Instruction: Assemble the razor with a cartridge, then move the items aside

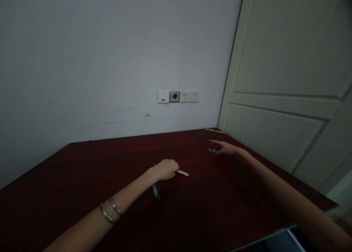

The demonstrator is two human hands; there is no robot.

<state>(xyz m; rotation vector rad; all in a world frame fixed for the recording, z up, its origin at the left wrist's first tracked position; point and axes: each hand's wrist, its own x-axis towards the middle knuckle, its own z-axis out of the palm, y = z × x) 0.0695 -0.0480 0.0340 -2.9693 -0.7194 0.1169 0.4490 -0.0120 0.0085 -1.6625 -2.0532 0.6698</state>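
My left hand [165,169] rests low over the table, its fingers closed on a slim white strip [183,173] with a small hole near its right end. The hand hides the strip's middle, and its exact kind does not show. Below the wrist lies a narrow dark piece with a pale edge [156,192]; whether it joins the strip is hidden. Farther to the right, my right hand [222,148] has its fingers apart around a small, clear, shiny item [212,151] on the tabletop. That item is too small to name, and firm contact cannot be made out.
A dark red wooden table [123,149] runs back to a pale wall with a row of sockets [189,96]. White door panels [280,80] border it on the right. A flat, dark, glassy object [275,243] sits at the bottom edge. A thin strip [216,130] lies at the back corner.
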